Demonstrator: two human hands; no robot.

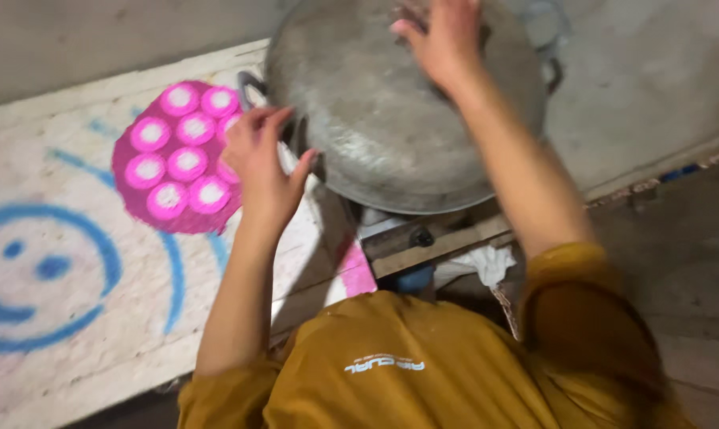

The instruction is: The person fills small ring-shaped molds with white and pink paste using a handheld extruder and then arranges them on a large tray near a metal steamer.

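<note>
Head view, looking down: the right hand (447,36) lies spread on the domed underside of a large grey metal pan (391,119), fingers (411,32) splayed and flat against the metal — pressing, not gripping. The left hand (260,163) hovers at the pan's near-left rim, fingers half curled and parted, thumb out toward the rim beside a loop handle (248,83); whether the fingertips touch the metal cannot be told through the motion blur, and nothing is closed in either hand.

The pan sits upside down, or steeply tilted, over a low stand (423,234) just ahead of the person, its second handle (552,73) showing at the far right. It looks stiff and fairly heavy, its dull, worn surface offering little grip on the curve — the two loop handles or the rim appear the surest places to take hold, one hand to each side.

Left of the pan, a pale wooden board (81,143) carries a pink painted patch of white-centred dots (176,159) and a blue smiling face (33,278). White crumpled cloth (478,266) lies below the stand; the person's mustard sleeves (566,294) fill the foreground, with grey concrete floor (645,111) beyond.
</note>
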